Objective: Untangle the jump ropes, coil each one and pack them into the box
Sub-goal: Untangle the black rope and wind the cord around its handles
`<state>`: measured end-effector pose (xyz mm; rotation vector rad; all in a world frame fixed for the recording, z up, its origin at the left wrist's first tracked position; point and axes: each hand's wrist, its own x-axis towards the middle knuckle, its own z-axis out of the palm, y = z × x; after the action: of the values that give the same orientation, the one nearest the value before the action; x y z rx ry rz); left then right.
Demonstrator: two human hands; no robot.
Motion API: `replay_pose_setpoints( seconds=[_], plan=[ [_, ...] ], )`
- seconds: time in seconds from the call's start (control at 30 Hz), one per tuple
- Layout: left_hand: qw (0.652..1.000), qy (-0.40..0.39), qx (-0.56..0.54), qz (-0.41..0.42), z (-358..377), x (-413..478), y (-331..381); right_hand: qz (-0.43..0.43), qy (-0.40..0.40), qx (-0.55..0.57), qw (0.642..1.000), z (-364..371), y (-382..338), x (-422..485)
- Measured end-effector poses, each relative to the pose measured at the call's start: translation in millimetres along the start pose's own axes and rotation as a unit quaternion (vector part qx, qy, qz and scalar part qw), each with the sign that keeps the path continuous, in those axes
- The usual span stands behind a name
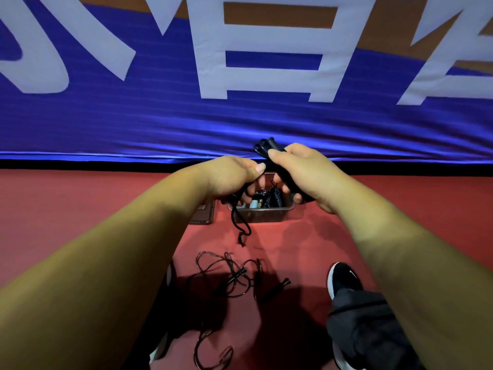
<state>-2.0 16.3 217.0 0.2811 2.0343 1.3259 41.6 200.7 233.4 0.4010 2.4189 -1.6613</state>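
**A:** From the head view, what hems the hands in?

**B:** Beyond the fingertips hangs a blue banner with white lettering. Its lower edge meets the red floor just past the knuckles. To either side of the hands the floor runs open.

**A:** And under them?

**B:** The box sits on the floor directly beneath the fingers, its near rim towards the person. A flat piece lies against its left side. Inside, below the right fingers, is a black coil.

**A:** The left hand?

**B:** The left hand has its fingers curled tight round a black cord, thumb on top. The cord drops from the fist past the box's left corner, loops and ends in a knot.

**A:** The right?

**B:** The right hand clamps two black handles side by side. Their ends poke out past the thumb, towards the banner. The two thumbs almost touch.

**A:** Any more rope?

**B:** A tangled rope lies loose on the floor, well nearer the person than the fingers, with a black shoe to its right.
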Motion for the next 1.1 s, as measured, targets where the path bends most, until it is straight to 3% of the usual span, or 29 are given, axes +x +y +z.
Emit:
replay_pose_setpoints(
  seconds=[0.13,0.37,0.53,0.8,0.9,1.0,1.1],
  plan=[
    [0.999,-0.027,0.026,-0.025,-4.8,-7.2,1.3,-0.039,0.016,-0.063,0.997,2.8,2.3,-2.2],
    [0.997,-0.074,-0.033,0.007,-10.4,-11.5,3.0,-0.057,0.02,-0.121,0.991,4.2,3.4,2.1],
    [0.989,-0.077,-0.12,-0.038,-10.9,-10.4,2.9,-0.087,0.019,-0.195,0.977,4.1,10.5,6.5],
    [0.982,-0.039,-0.185,-0.019,-11.5,-6.2,1.3,-0.071,0.061,-0.129,0.987,8.1,3.7,3.1],
    [0.991,-0.04,-0.129,0.016,-11.2,-4.9,-1.0,-0.047,0.062,-0.125,0.989,6.8,-0.1,1.7],
    [0.997,-0.054,0.033,0.042,-14.1,-7.6,-4.3,-0.031,0.016,-0.085,0.996,7.0,-1.1,0.4],
    [0.991,-0.063,0.119,0.019,-14.9,-6.2,-6.1,-0.01,-0.016,-0.028,0.999,9.8,0.4,-3.7]
  ],
)
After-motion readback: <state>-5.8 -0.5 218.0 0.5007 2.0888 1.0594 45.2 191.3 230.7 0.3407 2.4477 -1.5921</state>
